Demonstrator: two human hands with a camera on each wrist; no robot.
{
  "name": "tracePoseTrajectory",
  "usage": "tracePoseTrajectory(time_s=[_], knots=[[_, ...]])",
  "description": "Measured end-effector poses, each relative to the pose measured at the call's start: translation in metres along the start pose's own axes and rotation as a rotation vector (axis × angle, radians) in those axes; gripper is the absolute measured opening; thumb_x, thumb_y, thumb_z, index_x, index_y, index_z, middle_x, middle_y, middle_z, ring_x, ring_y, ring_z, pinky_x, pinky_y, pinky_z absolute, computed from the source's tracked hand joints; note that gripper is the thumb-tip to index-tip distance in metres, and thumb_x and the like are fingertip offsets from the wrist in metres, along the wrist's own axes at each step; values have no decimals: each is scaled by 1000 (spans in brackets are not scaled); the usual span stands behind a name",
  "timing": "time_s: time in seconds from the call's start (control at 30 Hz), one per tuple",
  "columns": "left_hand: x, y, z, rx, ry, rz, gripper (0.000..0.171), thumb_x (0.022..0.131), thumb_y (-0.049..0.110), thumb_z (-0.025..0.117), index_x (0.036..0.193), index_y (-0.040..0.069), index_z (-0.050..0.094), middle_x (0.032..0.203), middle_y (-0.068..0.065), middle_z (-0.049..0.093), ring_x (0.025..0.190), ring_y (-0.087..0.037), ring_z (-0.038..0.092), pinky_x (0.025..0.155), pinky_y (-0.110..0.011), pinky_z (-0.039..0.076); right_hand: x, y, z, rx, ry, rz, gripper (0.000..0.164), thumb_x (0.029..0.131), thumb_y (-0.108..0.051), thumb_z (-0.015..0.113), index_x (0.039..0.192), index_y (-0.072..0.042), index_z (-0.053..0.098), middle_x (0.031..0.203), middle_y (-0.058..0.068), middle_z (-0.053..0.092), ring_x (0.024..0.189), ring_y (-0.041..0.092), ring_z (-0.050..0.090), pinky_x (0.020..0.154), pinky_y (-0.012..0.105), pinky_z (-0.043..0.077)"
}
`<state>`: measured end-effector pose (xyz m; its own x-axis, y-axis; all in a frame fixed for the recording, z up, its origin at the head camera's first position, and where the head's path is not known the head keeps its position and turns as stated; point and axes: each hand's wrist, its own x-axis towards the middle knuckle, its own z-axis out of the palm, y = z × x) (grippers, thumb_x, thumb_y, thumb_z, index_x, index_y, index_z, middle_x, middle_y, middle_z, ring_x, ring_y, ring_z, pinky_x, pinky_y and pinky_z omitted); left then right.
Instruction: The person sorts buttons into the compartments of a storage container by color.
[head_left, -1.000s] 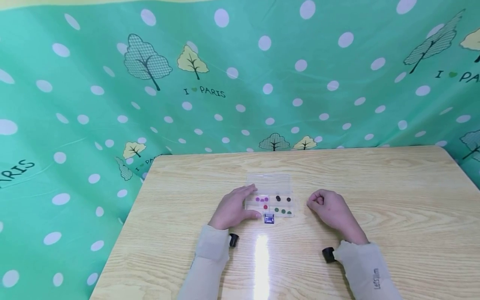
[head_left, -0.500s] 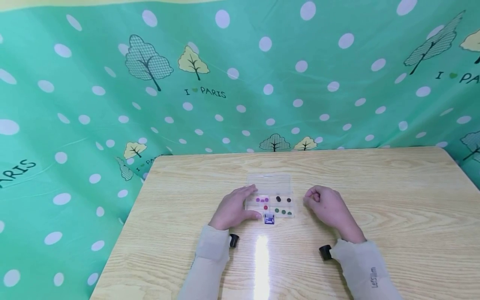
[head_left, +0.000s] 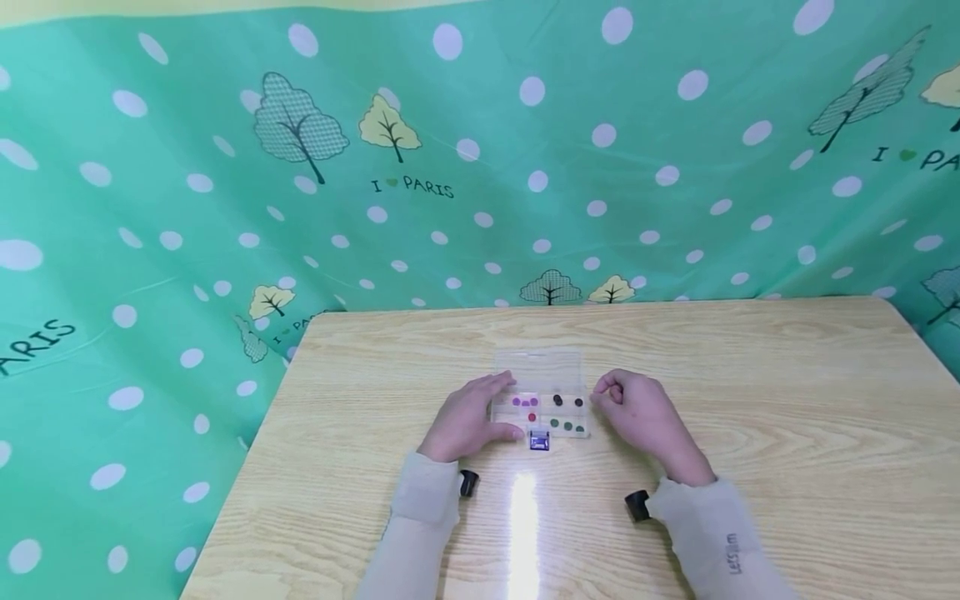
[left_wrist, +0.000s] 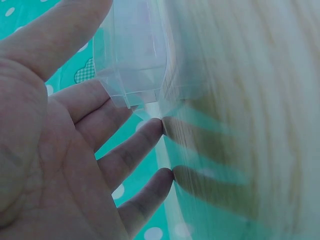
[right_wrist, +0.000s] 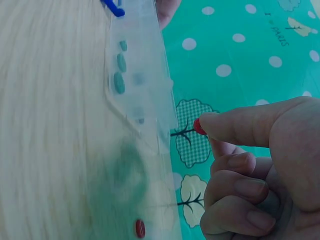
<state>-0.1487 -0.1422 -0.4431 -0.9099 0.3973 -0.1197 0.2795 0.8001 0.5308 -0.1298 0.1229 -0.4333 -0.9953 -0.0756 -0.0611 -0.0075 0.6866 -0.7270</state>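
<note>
A clear plastic compartment box (head_left: 546, 417) stands with its lid (head_left: 537, 367) raised behind it. My left hand (head_left: 468, 414) holds the box's left end, thumb at the front and index finger at the back. Inside lie purple pieces (head_left: 525, 402), a red one (head_left: 532, 417), black ones (head_left: 557, 400) and green ones (head_left: 567, 426). My right hand (head_left: 633, 410) is just off the box's right end. In the right wrist view it pinches a small red button (right_wrist: 199, 126) between thumb and index finger, the other fingers curled in.
A small blue-purple piece (head_left: 539, 440) sits at the box's front edge. A small dark-red oval (right_wrist: 140, 228) shows on the glossy wooden table (head_left: 750, 400) in the right wrist view. A green dotted curtain (head_left: 480, 150) hangs behind the table.
My right hand has moved left, towards the box's right end, with its fingertips still pinched together. My left hand and the box have stayed in place.
</note>
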Motion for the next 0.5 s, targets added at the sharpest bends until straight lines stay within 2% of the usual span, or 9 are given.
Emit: tracePoseTrajectory(time_s=[0.2,0.5], knots=[[0,1,-1,-12,-4,0,84,77,40,85,149,15,50,156,-2,43,145,-28,38,120,-48,29,1,-7,6,13,-10,0,9,95,-13,66,97,-4,68,63,0,46,52,14,40,47,26,36],[0,2,-1,-10,0,5,83,77,40,85,148,15,51,156,-2,44,144,-28,38,120,-48,30,2,-19,17,16,-33,-17,8,94,-13,68,97,-5,68,62,0,46,53,14,40,48,26,36]])
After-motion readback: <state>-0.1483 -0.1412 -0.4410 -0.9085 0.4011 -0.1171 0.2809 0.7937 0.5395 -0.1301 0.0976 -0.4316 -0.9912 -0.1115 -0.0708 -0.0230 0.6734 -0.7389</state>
